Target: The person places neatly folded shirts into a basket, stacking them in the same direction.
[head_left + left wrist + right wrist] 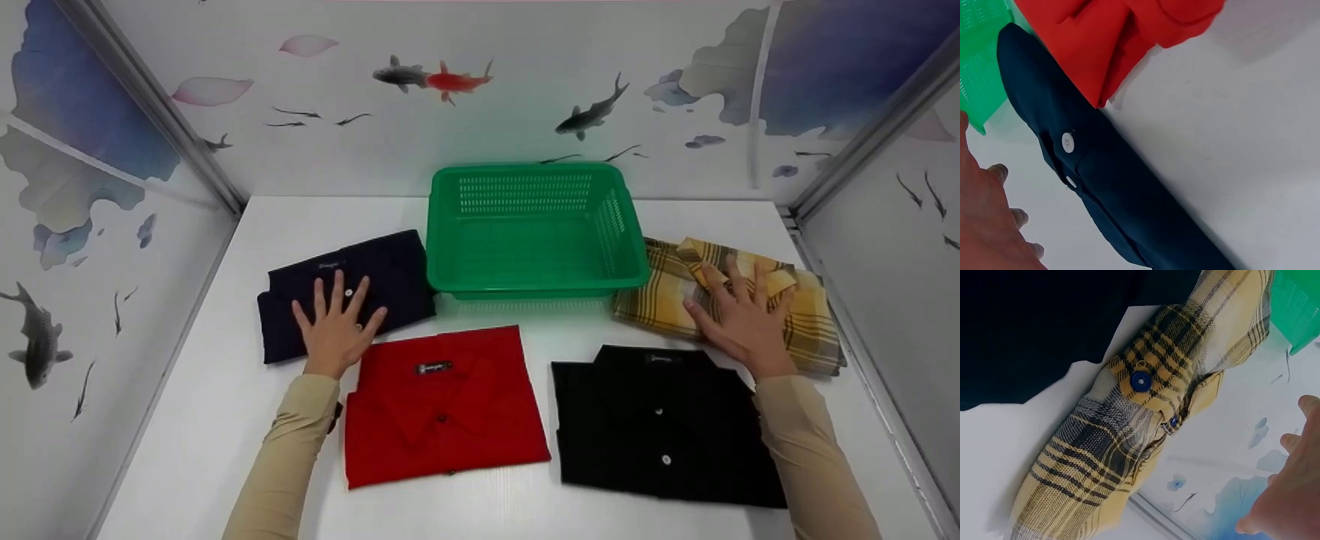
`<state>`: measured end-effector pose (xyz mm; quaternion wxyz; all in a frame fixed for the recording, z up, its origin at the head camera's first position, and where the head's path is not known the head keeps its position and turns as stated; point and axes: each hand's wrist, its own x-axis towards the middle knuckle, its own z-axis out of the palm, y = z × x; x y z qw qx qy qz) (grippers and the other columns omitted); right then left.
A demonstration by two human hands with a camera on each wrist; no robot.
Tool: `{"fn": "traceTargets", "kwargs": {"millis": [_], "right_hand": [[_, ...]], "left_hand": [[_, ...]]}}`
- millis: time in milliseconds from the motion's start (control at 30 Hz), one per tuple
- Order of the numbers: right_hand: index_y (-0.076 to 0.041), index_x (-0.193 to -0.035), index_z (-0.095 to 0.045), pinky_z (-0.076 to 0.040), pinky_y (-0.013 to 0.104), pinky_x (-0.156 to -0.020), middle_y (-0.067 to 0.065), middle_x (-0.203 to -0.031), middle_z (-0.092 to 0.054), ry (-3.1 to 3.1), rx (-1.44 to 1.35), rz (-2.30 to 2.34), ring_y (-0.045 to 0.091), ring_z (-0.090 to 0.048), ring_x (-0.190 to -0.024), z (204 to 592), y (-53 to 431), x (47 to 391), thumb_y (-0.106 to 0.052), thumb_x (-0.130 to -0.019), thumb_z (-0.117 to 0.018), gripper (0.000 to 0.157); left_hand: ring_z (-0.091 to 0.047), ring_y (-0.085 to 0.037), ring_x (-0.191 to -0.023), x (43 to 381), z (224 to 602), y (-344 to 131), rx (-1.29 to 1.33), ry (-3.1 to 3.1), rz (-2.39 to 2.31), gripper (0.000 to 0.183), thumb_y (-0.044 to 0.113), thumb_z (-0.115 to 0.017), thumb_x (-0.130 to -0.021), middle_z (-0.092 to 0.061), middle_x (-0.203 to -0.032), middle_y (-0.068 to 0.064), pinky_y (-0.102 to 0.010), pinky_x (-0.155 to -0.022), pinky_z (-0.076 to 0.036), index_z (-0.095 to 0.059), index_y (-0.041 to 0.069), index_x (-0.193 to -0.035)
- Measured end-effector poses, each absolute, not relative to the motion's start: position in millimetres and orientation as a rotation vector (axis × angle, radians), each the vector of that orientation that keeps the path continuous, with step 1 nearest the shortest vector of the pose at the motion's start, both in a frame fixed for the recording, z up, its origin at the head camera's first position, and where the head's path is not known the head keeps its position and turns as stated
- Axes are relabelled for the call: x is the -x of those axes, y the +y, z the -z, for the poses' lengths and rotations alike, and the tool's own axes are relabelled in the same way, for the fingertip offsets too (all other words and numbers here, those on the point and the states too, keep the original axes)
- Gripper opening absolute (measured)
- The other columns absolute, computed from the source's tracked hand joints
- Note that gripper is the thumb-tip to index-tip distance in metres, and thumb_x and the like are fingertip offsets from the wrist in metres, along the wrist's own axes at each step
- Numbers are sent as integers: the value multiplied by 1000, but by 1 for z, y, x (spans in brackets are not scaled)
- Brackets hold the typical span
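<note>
With fingers spread and nothing grasped, the left hand (335, 326) is held over the folded navy cloth shirt (391, 276), far left, the right hand (746, 322) over the folded yellow plaid cloth shirt (811, 319), far right; folds could be undone if only top layers were pinched.

The left hand (988, 222) is held with fingertips (1019, 217) apart, and a pale gap is seen between them and the navy shirt (1112, 174) beside it. Two white buttons (1068, 142) are borne there. On the side away from the hand, white table (1230, 140) is shown, and the navy edge is partly hidden by the red shirt (1089, 56). The green basket (982, 67) is glimpsed just past the foremost finger.
</note>
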<state>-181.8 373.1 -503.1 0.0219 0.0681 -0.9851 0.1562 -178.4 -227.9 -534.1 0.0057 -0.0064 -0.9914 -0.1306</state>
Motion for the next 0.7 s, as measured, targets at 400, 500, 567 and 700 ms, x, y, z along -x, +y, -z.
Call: {"fn": "traceTargets", "kwargs": {"millis": [400, 500, 567, 700], "right_hand": [[-26, -156, -19, 17, 68, -100, 14, -159, -12, -3057, -393, -350, 40, 6, -143, 521, 348, 166, -57, -96, -46, 73], [-20, -153, -28, 9, 69, -103, 16, -156, -22, -3054, -446, -333, 43, -8, -142, 528, 339, 162, -58, -95, -46, 72], [-16, -151, -34, 2, 69, -104, 19, -151, -29, -3050, -475, -326, 44, -17, -139, 531, 333, 160, -58, -94, -48, 72], [-8, -145, -42, -11, 67, -103, 24, -140, -37, -3038, -565, -299, 45, -26, -132, 534, 320, 159, -57, -92, -53, 72]], "left_hand": [[-7, -39, -144, 164, 538, -228, 78, -3106, 441, 71, 61, -39, -96, -13, -159, -16, -65, -106, 6, -27, 22, -154], [-13, -40, -143, 156, 542, -228, 115, -3098, 471, 70, 59, -42, -96, -18, -157, -18, -65, -107, 0, -30, 20, -153], [-18, -41, -141, 150, 544, -230, 140, -3089, 499, 68, 55, -45, -97, -22, -155, -21, -64, -108, -6, -35, 16, -151], [-36, -46, -129, 137, 552, -234, 185, -3030, 526, 59, 42, -55, -97, -39, -142, -28, -62, -104, -25, -48, 4, -141]]}}
